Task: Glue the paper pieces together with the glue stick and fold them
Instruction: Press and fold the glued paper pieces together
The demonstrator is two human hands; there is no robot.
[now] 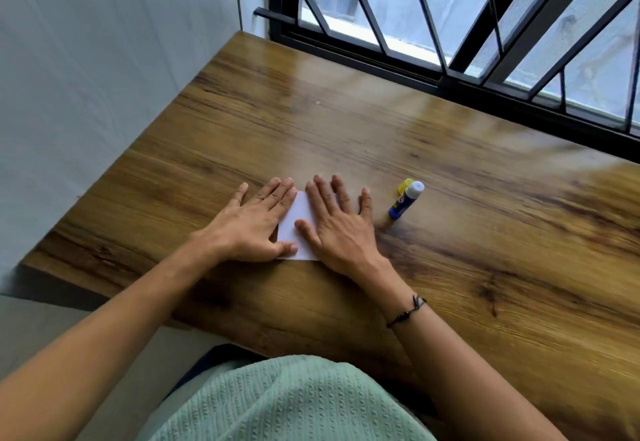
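Both hands are lying flat with fingers straight, so there is no closed grip on anything: the left hand (254, 224) and the right hand (337, 222) are pressing palms-down on a small white sheet of folded paper (300, 229), which is sitting between and partly beneath them. The left thumb is resting on the paper's near edge and the right thumb is lying across its middle. Most of the sheet is hidden under the palms, so whether it is one piece or several stuck together is hard to tell; it seems to be a glued or folded stack being smoothed down.

Just right of the right hand, apart from it, a blue glue stick with a white cap (406, 200) is lying on the brown wood-grain worktop (485, 250), untouched, with something yellow just behind it.

Judging from this, the gluing looks finished or paused, with the stick capped and set aside, and the pressing or creasing stage is under way. Any further folds are probably what is left.

Beyond the worktop, a black barred window (450, 24) is letting in daylight.
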